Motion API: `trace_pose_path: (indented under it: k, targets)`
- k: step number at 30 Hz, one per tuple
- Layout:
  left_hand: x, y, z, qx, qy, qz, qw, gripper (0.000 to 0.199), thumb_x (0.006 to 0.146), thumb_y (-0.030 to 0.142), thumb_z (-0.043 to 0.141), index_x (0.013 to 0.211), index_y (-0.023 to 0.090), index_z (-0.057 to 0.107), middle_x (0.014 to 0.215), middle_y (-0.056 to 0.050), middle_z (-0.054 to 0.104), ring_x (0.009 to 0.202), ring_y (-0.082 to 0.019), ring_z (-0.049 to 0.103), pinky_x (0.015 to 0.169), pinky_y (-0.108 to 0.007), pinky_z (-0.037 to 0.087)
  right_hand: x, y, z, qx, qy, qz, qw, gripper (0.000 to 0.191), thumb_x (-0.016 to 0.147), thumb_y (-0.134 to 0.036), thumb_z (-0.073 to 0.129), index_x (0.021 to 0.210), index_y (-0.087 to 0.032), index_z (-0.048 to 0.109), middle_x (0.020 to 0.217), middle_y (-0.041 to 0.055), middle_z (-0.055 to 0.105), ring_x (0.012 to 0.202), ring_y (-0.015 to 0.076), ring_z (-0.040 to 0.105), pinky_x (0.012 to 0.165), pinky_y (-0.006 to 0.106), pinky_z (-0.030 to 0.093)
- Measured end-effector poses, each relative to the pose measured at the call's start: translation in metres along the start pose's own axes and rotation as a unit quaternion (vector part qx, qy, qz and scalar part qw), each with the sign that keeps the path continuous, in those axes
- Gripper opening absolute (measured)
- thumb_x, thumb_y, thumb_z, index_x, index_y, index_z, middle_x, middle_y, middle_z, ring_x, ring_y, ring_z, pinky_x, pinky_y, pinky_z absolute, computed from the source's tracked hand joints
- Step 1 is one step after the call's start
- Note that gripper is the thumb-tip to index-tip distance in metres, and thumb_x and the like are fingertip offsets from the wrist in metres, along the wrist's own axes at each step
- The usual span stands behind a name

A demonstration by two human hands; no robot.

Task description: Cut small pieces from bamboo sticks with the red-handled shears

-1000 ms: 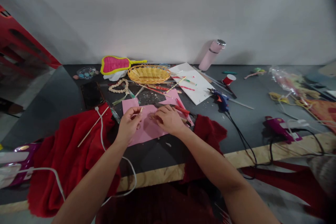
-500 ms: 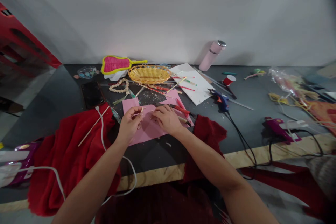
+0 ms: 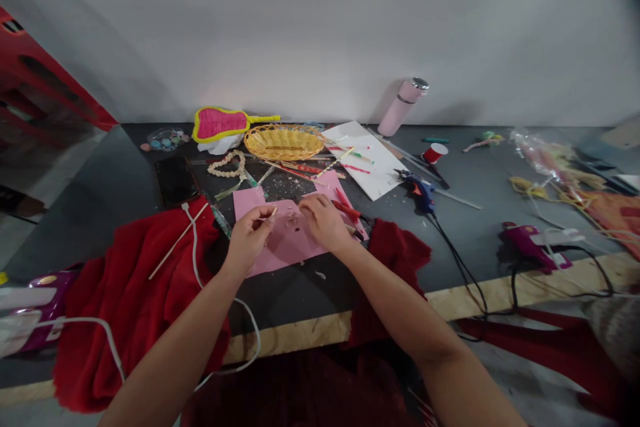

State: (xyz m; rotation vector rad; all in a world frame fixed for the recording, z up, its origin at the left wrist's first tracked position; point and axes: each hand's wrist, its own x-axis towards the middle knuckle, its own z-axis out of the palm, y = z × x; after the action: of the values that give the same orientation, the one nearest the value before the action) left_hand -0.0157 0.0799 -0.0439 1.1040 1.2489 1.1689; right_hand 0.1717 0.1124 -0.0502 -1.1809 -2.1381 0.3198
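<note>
My left hand (image 3: pixel 250 237) pinches a small pale stick piece (image 3: pixel 274 212) between thumb and fingertips, above the pink paper (image 3: pixel 280 257). Over the right part of that paper is my right hand (image 3: pixel 323 220), its fingers bent and close together; whether anything is between them cannot be made out. Small dark and pale bits (image 3: pixel 295 219) lie on the paper between my hands. Just right of my right hand are red-handled pliers or cutters (image 3: pixel 347 209), partly hidden by it.
A yellow basket (image 3: pixel 285 141), white paper (image 3: pixel 383 170) and pink bottle (image 3: pixel 403 107) stand or lie behind. A glue gun (image 3: pixel 423 193) with a black cable is to the right. Red cloth (image 3: pixel 135 280), a white cable and a phone (image 3: pixel 176 180) are at left.
My right hand has drawn back slightly to the right, uncovering bits on the pink paper. My left hand has shifted very little, still pinching the stick piece.
</note>
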Motion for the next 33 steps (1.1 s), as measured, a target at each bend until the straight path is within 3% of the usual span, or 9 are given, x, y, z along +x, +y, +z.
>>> trace_pose_path:
  k: [4, 12, 20, 27, 33]
  targets:
    - [-0.002, 0.004, 0.002, -0.012, 0.002, -0.007, 1.000, 0.030, 0.073, 0.032, 0.067, 0.099, 0.017, 0.065, 0.071, 0.001, 0.056, 0.053, -0.007, 0.044, 0.044, -0.018, 0.031, -0.001, 0.003, -0.009, 0.099, 0.067, 0.033, 0.992, 0.018, 0.089, -0.012, 0.041, 0.092, -0.019, 0.057, 0.090, 0.0060, 0.061, 0.089, 0.0180, 0.056, 0.081, 0.030, 0.045]
    - [-0.011, 0.012, 0.007, 0.000, -0.031, -0.055, 0.998, 0.029, 0.071, 0.034, 0.068, 0.096, 0.018, 0.065, 0.068, 0.001, 0.059, 0.052, -0.009, 0.048, 0.043, -0.017, 0.033, -0.009, -0.018, -0.009, 0.198, -0.030, 0.045, 0.979, 0.013, 0.084, -0.013, 0.048, 0.092, -0.020, 0.057, 0.088, 0.0031, 0.062, 0.083, 0.0156, 0.058, 0.076, 0.029, 0.047]
    - [-0.015, 0.015, 0.014, 0.054, -0.048, -0.064, 0.995, 0.024, 0.072, 0.037, 0.069, 0.087, 0.018, 0.067, 0.066, 0.002, 0.060, 0.051, -0.008, 0.048, 0.046, -0.018, 0.036, -0.011, -0.020, -0.008, 0.228, -0.028, 0.045, 0.972, 0.013, 0.082, -0.012, 0.051, 0.093, -0.019, 0.054, 0.088, 0.0019, 0.059, 0.080, 0.0137, 0.057, 0.073, 0.026, 0.047]
    - [-0.015, 0.013, 0.012, 0.009, -0.071, -0.079, 0.994, 0.025, 0.071, 0.037, 0.070, 0.086, 0.017, 0.066, 0.058, 0.005, 0.052, 0.047, -0.006, 0.041, 0.044, -0.016, 0.030, -0.012, -0.022, -0.009, 0.244, -0.017, 0.050, 0.968, 0.008, 0.085, -0.016, 0.053, 0.092, -0.019, 0.056, 0.089, 0.0029, 0.061, 0.082, 0.0144, 0.058, 0.074, 0.027, 0.048]
    - [-0.015, 0.018, 0.012, -0.013, -0.092, -0.083, 0.992, 0.025, 0.072, 0.039, 0.069, 0.084, 0.017, 0.068, 0.056, 0.005, 0.051, 0.045, -0.005, 0.037, 0.043, -0.017, 0.027, -0.012, -0.019, -0.009, 0.230, -0.015, 0.009, 0.973, 0.009, 0.088, -0.022, 0.054, 0.095, -0.019, 0.059, 0.092, 0.0045, 0.064, 0.087, 0.0162, 0.060, 0.079, 0.030, 0.049]
